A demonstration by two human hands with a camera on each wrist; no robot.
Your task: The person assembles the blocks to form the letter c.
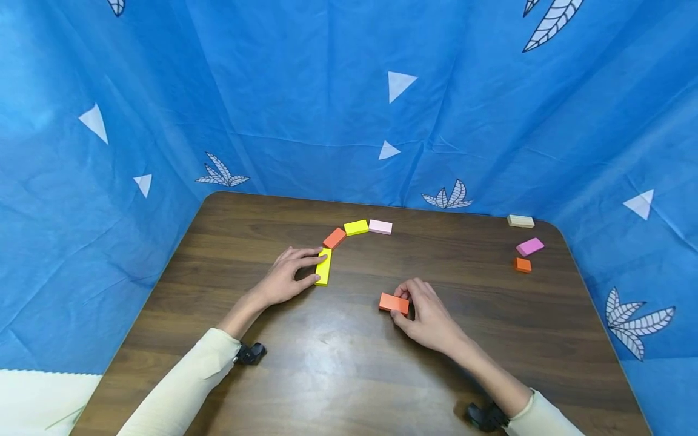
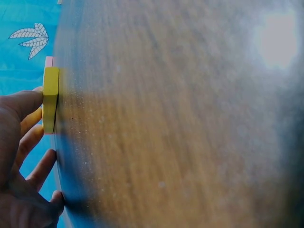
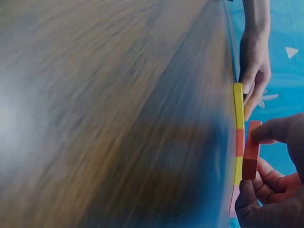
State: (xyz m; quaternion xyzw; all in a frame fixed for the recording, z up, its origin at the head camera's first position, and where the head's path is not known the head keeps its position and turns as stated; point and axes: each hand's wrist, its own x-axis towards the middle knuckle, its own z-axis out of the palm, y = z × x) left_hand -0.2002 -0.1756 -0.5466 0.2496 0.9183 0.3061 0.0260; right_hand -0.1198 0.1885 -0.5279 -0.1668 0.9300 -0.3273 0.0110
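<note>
Blocks (image 1: 334,238) form a curved row on a wooden surface (image 1: 327,363).
Left hand (image 1: 285,277), fingers spread, touches the near yellow block (image 1: 325,271); to that block's right, the right hand (image 1: 426,316) pinches an orange block (image 1: 392,303).

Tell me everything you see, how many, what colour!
Yellow blocks: 2, yellow, in the curved row
Orange blocks: 3, orange, row, right hand, far right
Pink blocks: 2, pink, row's end, far right
Cream block: 1, cream, back right corner
Table: 1, brown, under the blocks
Cloth: count unclear, blue with white shapes, around the table
White patch: 1, white, bottom left
Wrist gadgets: 2, black, one each side
Sleeves: 2, cream, bottom edge
Left hand: 1, touching a yellow block
Right hand: 1, pinching an orange block
</note>
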